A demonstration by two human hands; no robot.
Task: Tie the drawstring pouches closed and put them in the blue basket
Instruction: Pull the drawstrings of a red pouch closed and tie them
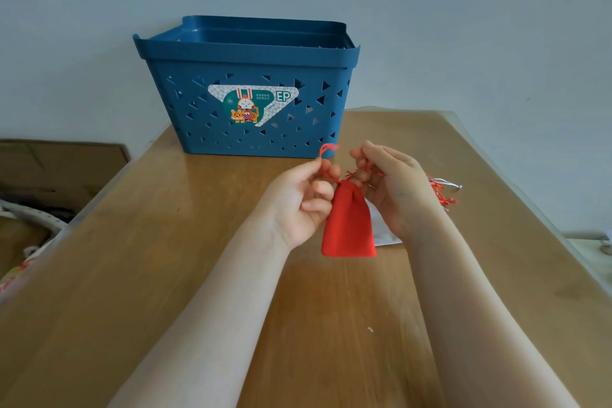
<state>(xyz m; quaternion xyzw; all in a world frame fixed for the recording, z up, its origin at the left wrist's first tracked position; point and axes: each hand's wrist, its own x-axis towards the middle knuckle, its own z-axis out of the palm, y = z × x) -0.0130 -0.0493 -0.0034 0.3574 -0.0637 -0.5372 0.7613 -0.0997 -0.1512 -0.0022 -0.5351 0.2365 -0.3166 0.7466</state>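
The red pouch (348, 222) is held aloft, neck cinched, its drawstring (328, 156) pinched by the left hand (303, 200) and right hand (392, 185); knotting and the blue basket (246, 89) are judged outstanding.

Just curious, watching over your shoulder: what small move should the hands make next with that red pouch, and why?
Probably draw the cords apart to snug the knot. The left hand and right hand each pinch a red drawstring above the gathered neck of the red pouch, which isn't in the blue basket yet.
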